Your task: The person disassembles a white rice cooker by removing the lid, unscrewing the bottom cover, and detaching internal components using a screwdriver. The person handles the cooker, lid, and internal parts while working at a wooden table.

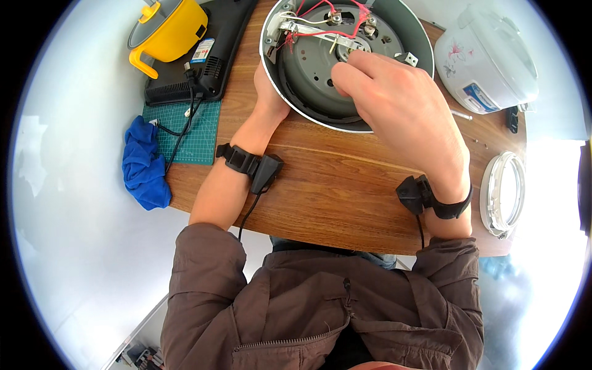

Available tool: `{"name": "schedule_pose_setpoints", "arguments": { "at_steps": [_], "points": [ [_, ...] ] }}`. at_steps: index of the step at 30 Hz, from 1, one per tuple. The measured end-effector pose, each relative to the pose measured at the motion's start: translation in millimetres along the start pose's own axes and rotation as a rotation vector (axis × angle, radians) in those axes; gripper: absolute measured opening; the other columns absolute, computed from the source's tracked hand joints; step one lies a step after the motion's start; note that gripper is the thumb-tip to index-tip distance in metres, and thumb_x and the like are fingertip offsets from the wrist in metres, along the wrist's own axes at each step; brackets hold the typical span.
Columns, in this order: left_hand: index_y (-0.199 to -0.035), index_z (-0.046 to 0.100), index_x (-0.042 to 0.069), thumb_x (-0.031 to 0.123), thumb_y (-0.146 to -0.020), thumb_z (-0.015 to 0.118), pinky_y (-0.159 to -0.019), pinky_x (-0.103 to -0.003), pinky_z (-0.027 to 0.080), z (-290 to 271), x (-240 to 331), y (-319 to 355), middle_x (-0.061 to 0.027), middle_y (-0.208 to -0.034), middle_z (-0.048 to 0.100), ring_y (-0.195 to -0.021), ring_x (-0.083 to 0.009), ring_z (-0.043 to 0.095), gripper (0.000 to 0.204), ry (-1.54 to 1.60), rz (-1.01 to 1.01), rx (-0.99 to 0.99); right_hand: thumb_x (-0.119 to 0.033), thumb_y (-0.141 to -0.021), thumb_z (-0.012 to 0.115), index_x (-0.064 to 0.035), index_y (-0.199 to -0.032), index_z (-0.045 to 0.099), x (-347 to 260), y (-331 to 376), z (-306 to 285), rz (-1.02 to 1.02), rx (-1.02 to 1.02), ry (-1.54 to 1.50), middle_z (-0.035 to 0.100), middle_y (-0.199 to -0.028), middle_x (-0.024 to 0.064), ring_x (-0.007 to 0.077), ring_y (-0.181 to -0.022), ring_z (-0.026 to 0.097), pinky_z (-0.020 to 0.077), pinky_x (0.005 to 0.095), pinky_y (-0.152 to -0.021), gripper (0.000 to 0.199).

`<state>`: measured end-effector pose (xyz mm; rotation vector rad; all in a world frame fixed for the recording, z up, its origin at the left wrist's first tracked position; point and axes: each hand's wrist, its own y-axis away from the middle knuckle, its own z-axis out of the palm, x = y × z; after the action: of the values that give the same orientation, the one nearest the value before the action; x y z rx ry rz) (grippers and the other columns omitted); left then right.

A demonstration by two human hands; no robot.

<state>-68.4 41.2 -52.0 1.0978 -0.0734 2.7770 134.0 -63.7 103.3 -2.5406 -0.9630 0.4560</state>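
The right hand [394, 102], fingers bent, reaches into an open round metal housing [412, 31] on a wooden table [333, 179]; whether its thumb and fingertips are pinched on anything cannot be told; a pale metal strip [349, 42] lies just ahead and to their left, its long axis slanting from the far left down toward them, the right hand the nearer; the left hand [269, 89] meets the housing's outer left wall, fingers hidden, grip unclear; red wires [361, 13] loop by the strip
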Motion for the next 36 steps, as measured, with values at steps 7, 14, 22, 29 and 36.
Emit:
{"name": "schedule_pose_setpoints", "arguments": {
  "at_steps": [7,14,22,29,36],
  "points": [
    [-0.141,0.054,0.003,0.028,-0.111,0.039,-0.099,-0.037,0.054,-10,-4,-2,-0.0101,-0.133,0.064,-0.116,-0.0218,0.064,0.041,0.028,0.000,-0.001,0.002,-0.073,0.065,-0.0054,-0.087,0.052,3,-1,1,-0.078,0.012,0.004,0.054,-0.084,0.0094,0.0328,-0.077,0.061,0.0503,0.0424,-0.061,0.021],
    [-0.141,0.054,0.003,0.026,-0.111,0.039,-0.100,-0.037,0.055,-8,-6,-4,-0.0103,-0.134,0.064,-0.117,-0.0224,0.064,0.041,0.013,0.020,-0.013,0.006,-0.077,0.066,-0.0084,-0.096,0.062,12,1,-3,-0.047,0.117,-0.049,0.062,-0.091,0.0067,0.0299,-0.083,0.064,0.0525,0.0380,-0.066,0.024],
    [-0.141,0.055,0.003,0.027,-0.112,0.036,-0.101,-0.037,0.056,24,10,12,-0.0111,-0.134,0.065,-0.118,-0.0224,0.066,0.042,-0.166,0.011,0.030,0.004,-0.088,0.063,-0.0013,-0.116,0.063,26,19,-69,-0.048,0.673,-0.305,0.065,-0.106,0.0142,0.0236,-0.094,0.063,0.0532,0.0389,-0.080,0.028],
    [-0.134,0.060,0.001,0.033,-0.109,0.043,-0.094,-0.035,0.057,14,5,12,-0.0102,-0.126,0.068,-0.109,-0.0199,0.067,0.044,-0.119,0.109,0.035,0.001,-0.090,0.065,-0.0062,-0.127,0.061,26,28,-76,-0.278,0.645,-1.094,0.056,-0.122,0.0161,0.0269,-0.109,0.054,0.0485,0.0441,-0.090,0.037],
    [-0.131,0.061,0.001,0.032,-0.109,0.043,-0.092,-0.034,0.057,15,7,13,-0.0096,-0.121,0.070,-0.106,-0.0187,0.068,0.042,-0.111,0.056,0.085,-0.001,-0.095,0.060,-0.0091,-0.132,0.052,26,15,-36,-0.313,0.599,-0.980,0.052,-0.124,0.0180,0.0288,-0.110,0.056,0.0522,0.0477,-0.091,0.039]
  ]
}}
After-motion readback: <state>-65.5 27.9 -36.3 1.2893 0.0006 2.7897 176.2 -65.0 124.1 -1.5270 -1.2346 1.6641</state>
